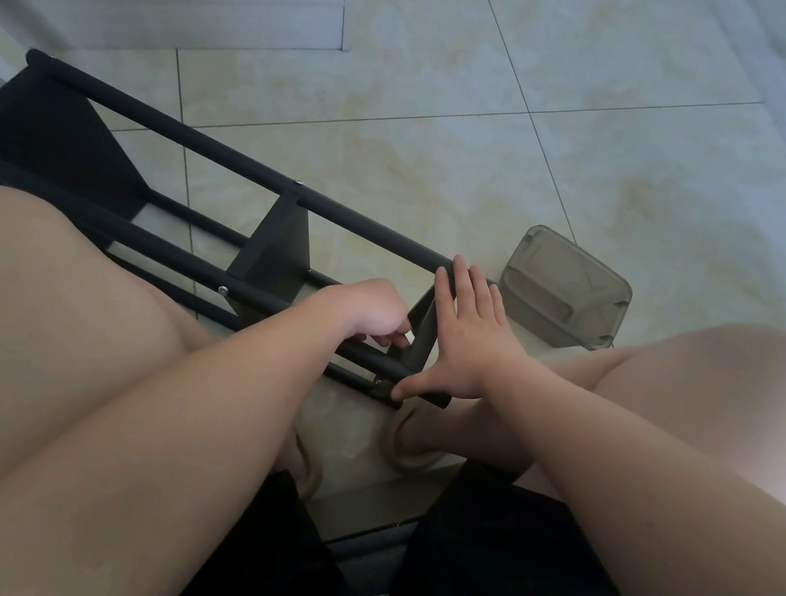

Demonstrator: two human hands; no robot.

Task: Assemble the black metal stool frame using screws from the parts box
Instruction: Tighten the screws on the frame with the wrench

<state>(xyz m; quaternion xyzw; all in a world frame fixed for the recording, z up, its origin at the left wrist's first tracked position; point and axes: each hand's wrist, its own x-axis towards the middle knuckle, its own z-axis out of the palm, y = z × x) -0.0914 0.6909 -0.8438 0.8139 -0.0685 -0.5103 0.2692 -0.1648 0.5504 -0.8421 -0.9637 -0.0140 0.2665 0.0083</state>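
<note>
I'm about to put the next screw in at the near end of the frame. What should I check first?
1. Frame steadied: right hand presses flat on the black frame at its near end panel, thumb on the lower tube: ok.
2. Screw or tool in left hand: its fingers curl at the panel and hide what they hold: cannot tell.
3. Parts box nearby: on the floor just past the right hand: ok.
4. Screws left in the box: contents not visible: cannot tell.
5. Middle panel joint: screw head seated on the tube: ok.
</note>
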